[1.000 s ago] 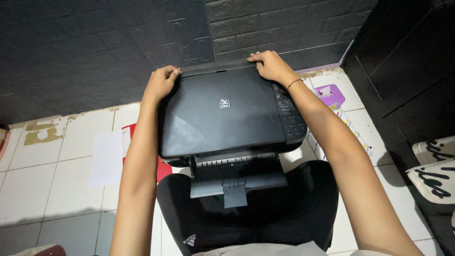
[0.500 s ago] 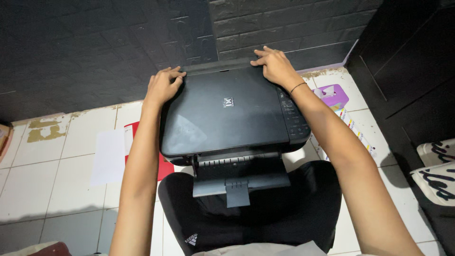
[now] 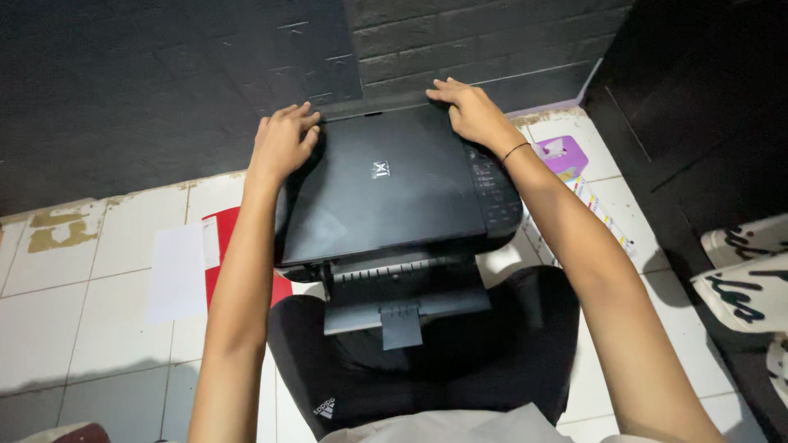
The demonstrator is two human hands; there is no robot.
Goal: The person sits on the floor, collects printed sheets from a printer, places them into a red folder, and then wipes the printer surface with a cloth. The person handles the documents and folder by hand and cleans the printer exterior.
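Both hands, left hand [image 3: 281,141] and right hand [image 3: 469,111], fingers spread flat on black printer [image 3: 394,189].

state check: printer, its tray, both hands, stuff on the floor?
printer: lid shut, sitting on the floor against the wall
output tray: folded out, nothing on it
left hand: flat on the printer's back left corner, fingers spread
right hand: flat on the back right corner
white sheet: lying flat on the tiles
red folder: flat, partly under the printer
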